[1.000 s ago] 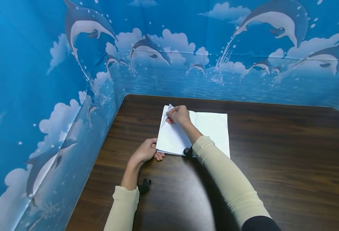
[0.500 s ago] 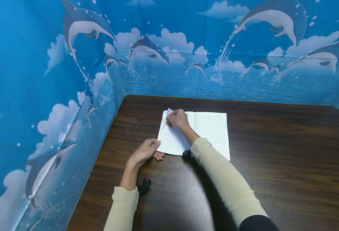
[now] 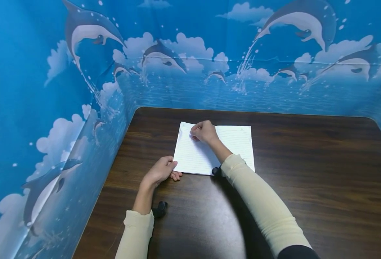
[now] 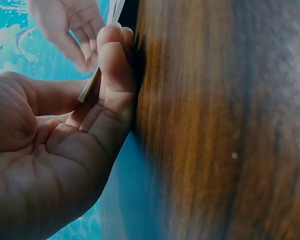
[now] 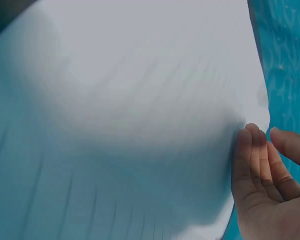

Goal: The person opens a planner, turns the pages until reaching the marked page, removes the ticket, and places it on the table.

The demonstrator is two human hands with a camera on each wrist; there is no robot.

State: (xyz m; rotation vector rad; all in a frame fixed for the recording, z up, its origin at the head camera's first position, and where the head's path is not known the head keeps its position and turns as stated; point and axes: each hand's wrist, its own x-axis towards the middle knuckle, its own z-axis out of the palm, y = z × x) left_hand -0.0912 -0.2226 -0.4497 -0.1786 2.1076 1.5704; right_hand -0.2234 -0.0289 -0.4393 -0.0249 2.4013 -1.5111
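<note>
An open notebook (image 3: 190,156) with ruled white pages lies on the dark wooden table. My left hand (image 3: 159,171) grips its near left corner, thumb on top and fingers underneath. In the left wrist view, the edge of the notebook (image 4: 89,89) sits between thumb and fingers. Over the upper part of the left page is my right hand (image 3: 206,132), its fingers bent a little. The right wrist view has its fingertips against the page (image 5: 140,75) near the edge, the thumb apart from them and nothing between. My right forearm hides part of the notebook's middle and lower right.
The brown table (image 3: 307,172) extends widely to the right and toward me. A blue dolphin-print curtain (image 3: 177,86) hangs along its back and left edges. Each wrist wears a small black camera, such as the left one (image 3: 160,209).
The leaf corner my right hand pinched earlier has been let go, and the left page now lies flat. The right hand has shifted slightly right. My left hand keeps its hold on the corner.
</note>
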